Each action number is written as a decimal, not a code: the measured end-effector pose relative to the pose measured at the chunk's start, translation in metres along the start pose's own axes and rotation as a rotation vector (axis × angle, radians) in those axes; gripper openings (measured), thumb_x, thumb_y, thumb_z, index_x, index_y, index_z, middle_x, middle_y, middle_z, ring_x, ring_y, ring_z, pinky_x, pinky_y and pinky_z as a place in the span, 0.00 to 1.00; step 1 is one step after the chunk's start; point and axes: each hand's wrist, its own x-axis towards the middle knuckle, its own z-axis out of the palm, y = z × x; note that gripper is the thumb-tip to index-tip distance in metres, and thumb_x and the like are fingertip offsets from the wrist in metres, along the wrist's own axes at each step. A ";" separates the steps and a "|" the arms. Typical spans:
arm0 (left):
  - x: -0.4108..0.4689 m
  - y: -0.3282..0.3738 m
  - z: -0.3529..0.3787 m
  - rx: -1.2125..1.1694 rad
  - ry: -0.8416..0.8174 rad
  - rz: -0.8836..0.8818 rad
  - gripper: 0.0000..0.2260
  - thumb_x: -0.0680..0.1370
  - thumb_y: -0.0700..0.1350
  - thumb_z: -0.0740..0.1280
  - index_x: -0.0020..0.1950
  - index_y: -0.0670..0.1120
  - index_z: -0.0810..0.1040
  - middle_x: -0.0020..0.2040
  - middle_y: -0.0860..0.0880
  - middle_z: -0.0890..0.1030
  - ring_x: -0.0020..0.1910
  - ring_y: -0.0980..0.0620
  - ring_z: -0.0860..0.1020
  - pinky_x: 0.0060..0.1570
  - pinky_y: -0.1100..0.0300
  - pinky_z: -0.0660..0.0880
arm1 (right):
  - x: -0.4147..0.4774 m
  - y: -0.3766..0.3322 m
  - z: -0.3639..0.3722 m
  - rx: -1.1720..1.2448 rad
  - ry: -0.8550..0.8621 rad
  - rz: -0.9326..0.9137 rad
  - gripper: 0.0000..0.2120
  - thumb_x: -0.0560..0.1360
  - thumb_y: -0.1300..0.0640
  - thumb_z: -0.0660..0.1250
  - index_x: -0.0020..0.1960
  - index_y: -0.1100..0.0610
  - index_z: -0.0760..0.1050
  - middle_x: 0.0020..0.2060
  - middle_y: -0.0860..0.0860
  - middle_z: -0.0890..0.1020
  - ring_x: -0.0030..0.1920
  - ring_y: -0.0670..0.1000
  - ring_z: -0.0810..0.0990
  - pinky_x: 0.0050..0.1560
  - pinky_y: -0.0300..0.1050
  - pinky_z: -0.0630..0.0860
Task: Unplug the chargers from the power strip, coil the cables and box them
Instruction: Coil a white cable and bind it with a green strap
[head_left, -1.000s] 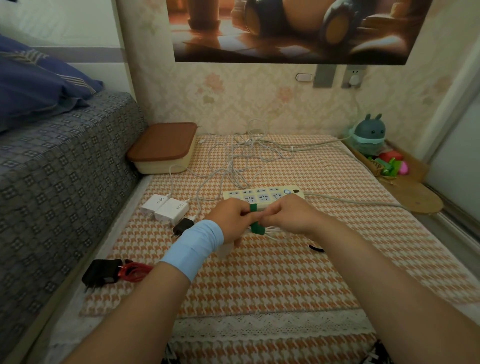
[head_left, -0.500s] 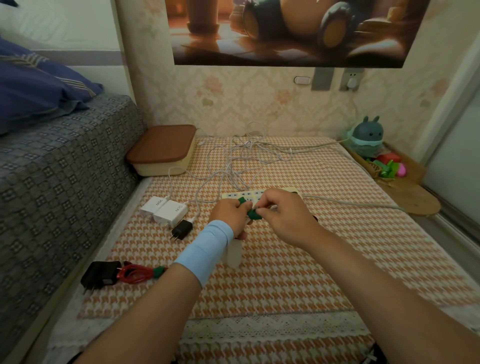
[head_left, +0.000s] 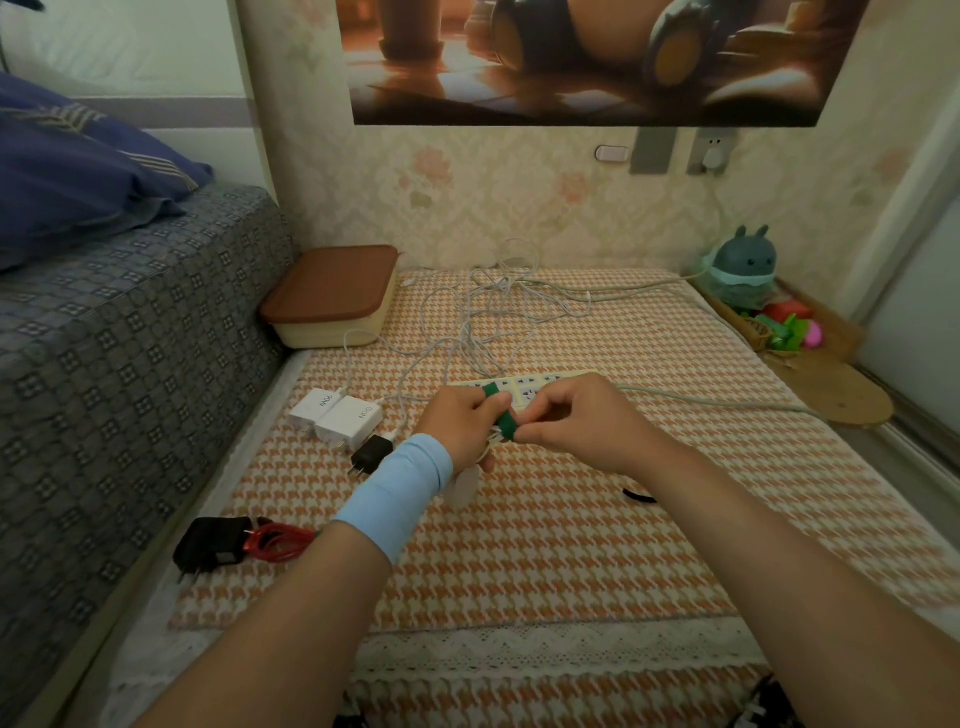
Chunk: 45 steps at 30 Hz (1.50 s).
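Left hand (head_left: 460, 423) grips bunched white cable (head_left: 492, 438); right hand (head_left: 576, 415) pinches green strap (head_left: 506, 422) around it, likely so the coil can't spring open.

A light blue band (head_left: 395, 493), perhaps a wrist support, wraps the wrist behind the left hand (head_left: 462, 423); forearms bare.

Two bare forearms reach forward from the bottom corners of the view and meet near the middle. The left hand (head_left: 462, 428) has a light blue band (head_left: 397, 488) round its wrist. It is curled, back of the hand up, and grips a small bundle of white cable (head_left: 492, 440). The right hand (head_left: 576, 415) sits just beside it with its fingers bent, and thumb and forefinger pinch a green strap (head_left: 505, 423) wrapped round that bundle. The fingertips of both hands meet at the strap.
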 end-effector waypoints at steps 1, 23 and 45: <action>0.000 0.000 0.000 0.033 -0.020 0.041 0.20 0.81 0.50 0.63 0.45 0.33 0.78 0.35 0.40 0.80 0.23 0.46 0.79 0.27 0.56 0.74 | -0.002 0.001 -0.002 -0.018 -0.022 0.009 0.05 0.71 0.57 0.79 0.42 0.51 0.84 0.37 0.45 0.85 0.38 0.42 0.83 0.41 0.38 0.78; 0.005 -0.012 -0.028 -0.139 -0.353 -0.029 0.09 0.72 0.45 0.75 0.35 0.44 0.80 0.33 0.46 0.78 0.32 0.51 0.73 0.33 0.62 0.70 | -0.008 -0.006 0.007 -0.587 0.069 -0.627 0.11 0.66 0.65 0.79 0.38 0.59 0.77 0.35 0.48 0.77 0.42 0.51 0.73 0.39 0.45 0.71; 0.005 -0.001 -0.013 0.266 -0.121 0.110 0.18 0.63 0.48 0.82 0.43 0.52 0.76 0.37 0.48 0.83 0.39 0.49 0.82 0.45 0.54 0.80 | -0.006 -0.007 0.005 -0.543 -0.116 -0.160 0.11 0.78 0.54 0.72 0.59 0.50 0.85 0.52 0.46 0.86 0.53 0.47 0.81 0.57 0.46 0.77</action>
